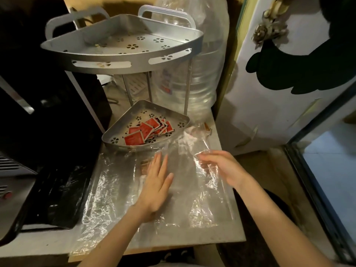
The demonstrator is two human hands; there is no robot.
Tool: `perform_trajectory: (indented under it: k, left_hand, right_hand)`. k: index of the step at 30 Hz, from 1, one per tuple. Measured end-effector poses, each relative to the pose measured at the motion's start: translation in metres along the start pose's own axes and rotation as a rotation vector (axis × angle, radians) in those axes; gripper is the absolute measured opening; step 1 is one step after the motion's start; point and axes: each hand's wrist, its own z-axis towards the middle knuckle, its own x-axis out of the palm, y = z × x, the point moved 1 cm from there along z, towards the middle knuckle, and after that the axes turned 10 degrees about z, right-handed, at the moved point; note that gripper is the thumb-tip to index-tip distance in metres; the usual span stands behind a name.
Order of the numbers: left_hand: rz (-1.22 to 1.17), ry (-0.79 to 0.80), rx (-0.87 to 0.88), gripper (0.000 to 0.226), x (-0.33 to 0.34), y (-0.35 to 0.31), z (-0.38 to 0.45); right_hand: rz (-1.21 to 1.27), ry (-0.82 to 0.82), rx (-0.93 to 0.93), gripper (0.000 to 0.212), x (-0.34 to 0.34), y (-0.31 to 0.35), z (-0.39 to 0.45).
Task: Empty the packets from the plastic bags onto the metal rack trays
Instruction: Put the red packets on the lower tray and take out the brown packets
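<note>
Packets fill the lower tray; left hand flat-fingered, right hand seemingly pinching plastic bag.

Views: one, head-worn, wide-angle.
Position: above the counter, at the person's head.
Direction: forward and down.
Range: close; both forearms enter from the bottom edge of the frame.
Centre of frame: lower tray of the metal rack.
Upper frame: upper tray.
Distortion: straight edges bow near the frame borders.
</note>
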Motion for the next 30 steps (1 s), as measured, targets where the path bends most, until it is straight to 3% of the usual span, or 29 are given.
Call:
perform_trajectory:
  k: [4,10,13,16,19,21,23,27,30]
  left_hand:
    - [-0.269,-0.002,-0.081,0.068,-0.003,-0.011,0.009]
    - [-0.885,0.01,-0.3,0.056,-0.012,-0.016,0.023]
    - [-1.056,0.106,-0.354,0.073,-0.011,-0.019,0.025]
    - [-1.212,0.262,-0.37,0.089,-0.006,-0.016,0.028]
    - [-1.349,0.317,-0.417,0.066,-0.012,-0.021,0.026]
    - [-1.468,0.313,-0.452,0.066,-0.018,-0.018,0.024]
    - [-1.509,0.249,-0.461,0.063,-0.029,-0.013,0.02]
    - [-1.352,0.068,-0.531,0.028,-0.049,-0.001,0.007]
    - [-1.18,0.003,-0.577,0.039,-0.059,0.009,-0.003]
  right_hand:
    - [0.014,0.047,-0.041,0.027,0.012,0.027,-0.01]
    - [0.098,0.221,-0.163,0.009,0.036,0.064,-0.026]
    - [0.147,0.258,-0.183,0.019,0.048,0.074,-0.029]
    - [0.268,0.317,-0.178,0.014,0.058,0.083,-0.034]
    - [0.387,0.385,-0.177,0.017,0.062,0.087,-0.039]
    - [0.464,0.401,-0.165,0.019,0.06,0.085,-0.039]
    - [0.487,0.333,-0.137,0.016,0.052,0.077,-0.034]
    - [0.472,0.144,-0.044,0.013,0.022,0.049,-0.017]
    - [0.37,0.03,0.037,0.016,0.003,0.02,-0.005]
